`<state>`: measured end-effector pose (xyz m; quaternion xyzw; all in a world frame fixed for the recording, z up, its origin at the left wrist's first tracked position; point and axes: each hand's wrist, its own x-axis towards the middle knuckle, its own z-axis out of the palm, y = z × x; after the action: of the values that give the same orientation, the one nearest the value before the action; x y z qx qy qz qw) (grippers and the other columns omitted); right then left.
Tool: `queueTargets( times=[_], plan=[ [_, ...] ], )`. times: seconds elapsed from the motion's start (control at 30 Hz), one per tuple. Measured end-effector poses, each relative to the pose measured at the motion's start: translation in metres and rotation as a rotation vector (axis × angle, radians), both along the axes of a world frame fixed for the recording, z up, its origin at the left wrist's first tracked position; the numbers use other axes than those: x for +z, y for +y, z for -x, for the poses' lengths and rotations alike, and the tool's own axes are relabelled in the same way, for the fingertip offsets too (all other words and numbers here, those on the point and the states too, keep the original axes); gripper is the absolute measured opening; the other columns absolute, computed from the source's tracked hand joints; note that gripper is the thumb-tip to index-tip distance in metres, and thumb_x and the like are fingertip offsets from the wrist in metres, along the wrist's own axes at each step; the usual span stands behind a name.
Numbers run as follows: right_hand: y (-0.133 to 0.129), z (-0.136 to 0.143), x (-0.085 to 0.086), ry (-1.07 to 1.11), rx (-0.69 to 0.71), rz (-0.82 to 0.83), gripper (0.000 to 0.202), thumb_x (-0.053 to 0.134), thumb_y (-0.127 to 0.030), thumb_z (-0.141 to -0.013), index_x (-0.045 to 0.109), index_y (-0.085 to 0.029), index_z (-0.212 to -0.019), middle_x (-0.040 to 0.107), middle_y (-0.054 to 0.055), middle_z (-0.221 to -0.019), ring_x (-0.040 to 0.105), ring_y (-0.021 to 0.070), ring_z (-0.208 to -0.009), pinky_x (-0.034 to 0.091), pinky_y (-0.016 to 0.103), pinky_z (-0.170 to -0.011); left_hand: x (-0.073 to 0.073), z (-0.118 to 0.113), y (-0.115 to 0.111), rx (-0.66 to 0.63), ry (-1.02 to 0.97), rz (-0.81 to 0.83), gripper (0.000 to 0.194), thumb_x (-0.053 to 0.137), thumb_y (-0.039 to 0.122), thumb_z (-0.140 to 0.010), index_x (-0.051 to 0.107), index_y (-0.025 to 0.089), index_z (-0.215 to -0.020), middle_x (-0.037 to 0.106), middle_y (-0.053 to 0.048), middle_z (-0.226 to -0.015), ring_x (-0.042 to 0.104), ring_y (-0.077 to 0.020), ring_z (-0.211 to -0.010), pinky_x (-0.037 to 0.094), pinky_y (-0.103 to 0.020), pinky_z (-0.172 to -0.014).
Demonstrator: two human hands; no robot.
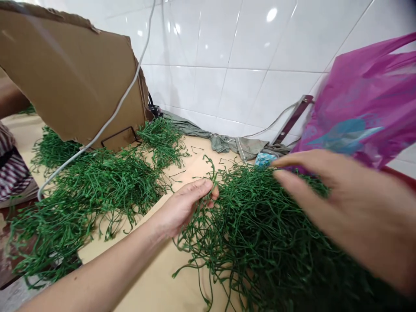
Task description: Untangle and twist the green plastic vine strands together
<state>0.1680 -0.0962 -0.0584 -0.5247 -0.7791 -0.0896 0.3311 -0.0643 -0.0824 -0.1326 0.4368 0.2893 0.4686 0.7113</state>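
Note:
My left hand (191, 199) is closed in a pinch on a thin green plastic-looking stem (209, 162), whose curled tip sticks up above the thumb. That hand is at the left edge of a large tangled pile of green stems (260, 216), some of them hanging below the fingers. My right hand (344, 199), blurred by motion, is over the pile's right side. A gap shows between its thumb and forefinger, and I see nothing held there. Just beyond those fingertips lies a small blue patterned packet or cloth (264, 159).
More green stems (107, 182) spread across the tan tabletop (146, 273) at left. A cardboard sheet (74, 73) stands there, crossed by a white cable (120, 104). At right is a purple plastic bag (364, 99). Behind is a white tiled wall (211, 39). Another person's arm (11, 97) shows far left.

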Motion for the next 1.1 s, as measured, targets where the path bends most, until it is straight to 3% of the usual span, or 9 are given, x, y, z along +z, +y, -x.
queueTargets(
  times=[0.07,0.2,0.37,0.5,0.63,0.73,0.8,0.93,1.1],
  plan=[
    [-0.009,0.031,0.002,0.058,0.142,0.19,0.03,0.051,-0.044,-0.097,0.07,-0.023,-0.106,0.074,0.008,-0.106,0.068,0.0256,-0.099,0.051,0.039,-0.09,-0.001,0.0,-0.001,0.012,0.067,-0.079,0.035,0.072,0.05,-0.085,0.069,0.016,-0.075,0.06,0.0,-0.077,0.051,-0.0131,-0.075,0.041,-0.025,-0.074],
    [-0.006,0.062,-0.013,0.16,0.247,0.43,0.017,0.06,-0.037,-0.093,0.069,-0.023,-0.094,0.073,0.001,-0.087,0.067,0.0181,-0.078,0.052,0.029,-0.074,-0.003,0.0,0.001,0.066,0.223,-0.277,0.032,0.073,0.047,-0.084,0.069,0.016,-0.077,0.061,0.0,-0.077,0.052,-0.0139,-0.078,0.041,-0.025,-0.077],
    [0.009,0.057,-0.027,0.198,0.304,0.426,0.004,0.064,-0.023,-0.087,0.063,-0.021,-0.083,0.066,-0.001,-0.073,0.058,0.0141,-0.065,0.046,0.024,-0.062,-0.003,0.001,0.001,0.131,0.42,-0.367,0.027,0.066,0.039,-0.09,0.07,0.016,-0.077,0.062,0.0,-0.07,0.053,-0.0146,-0.069,0.04,-0.025,-0.066],
    [0.013,0.055,-0.034,0.206,0.307,0.424,0.008,0.059,-0.018,-0.086,0.059,-0.021,-0.079,0.059,-0.003,-0.069,0.056,0.0138,-0.066,0.045,0.024,-0.063,0.002,0.003,-0.002,0.251,0.659,-0.575,0.029,0.06,0.033,-0.094,0.066,0.018,-0.07,0.06,0.0,-0.07,0.053,-0.0154,-0.071,0.038,-0.025,-0.068],
    [0.008,0.057,-0.041,0.171,0.317,0.423,0.01,0.052,-0.017,-0.09,0.056,-0.021,-0.083,0.06,-0.001,-0.074,0.051,0.0131,-0.062,0.042,0.025,-0.059,0.008,0.003,-0.005,0.252,0.762,-0.702,0.032,0.053,0.028,-0.097,0.056,0.019,-0.067,0.052,0.001,-0.069,0.05,-0.0153,-0.072,0.036,-0.025,-0.069],
    [0.003,0.061,-0.041,0.062,0.318,0.404,0.017,0.043,-0.016,-0.095,0.056,-0.021,-0.085,0.063,0.004,-0.08,0.057,0.0172,-0.071,0.045,0.029,-0.067,0.008,0.003,-0.004,0.151,0.658,-0.561,0.032,0.049,0.031,-0.097,0.051,0.019,-0.067,0.048,0.001,-0.069,0.046,-0.0149,-0.07,0.035,-0.026,-0.068],
    [0.0,0.063,-0.036,0.085,0.389,0.406,0.021,0.04,-0.017,-0.097,0.055,-0.021,-0.083,0.065,0.005,-0.082,0.059,0.0186,-0.075,0.047,0.031,-0.073,0.007,0.004,-0.004,0.043,0.452,-0.376,0.033,0.049,0.034,-0.095,0.048,0.019,-0.066,0.046,0.001,-0.068,0.044,-0.0144,-0.068,0.035,-0.027,-0.066],
    [-0.004,0.063,-0.02,0.228,0.59,0.663,0.025,0.039,-0.016,-0.094,0.053,-0.023,-0.074,0.061,0.001,-0.075,0.058,0.0152,-0.07,0.049,0.026,-0.068,0.006,0.005,-0.009,-0.175,0.05,-0.035,0.036,0.058,0.037,-0.085,0.038,0.02,-0.06,0.036,0.004,-0.061,0.036,-0.0109,-0.055,0.03,-0.027,-0.055],
    [0.002,0.053,-0.02,0.391,0.708,0.881,0.022,0.041,-0.015,-0.084,0.049,-0.023,-0.064,0.051,-0.001,-0.067,0.052,0.0155,-0.066,0.045,0.026,-0.062,0.01,0.001,-0.017,-0.362,-0.073,0.069,0.041,0.068,0.039,-0.075,0.037,0.02,-0.057,0.031,0.006,-0.055,0.031,-0.0078,-0.048,0.025,-0.027,-0.052]
  ],
)
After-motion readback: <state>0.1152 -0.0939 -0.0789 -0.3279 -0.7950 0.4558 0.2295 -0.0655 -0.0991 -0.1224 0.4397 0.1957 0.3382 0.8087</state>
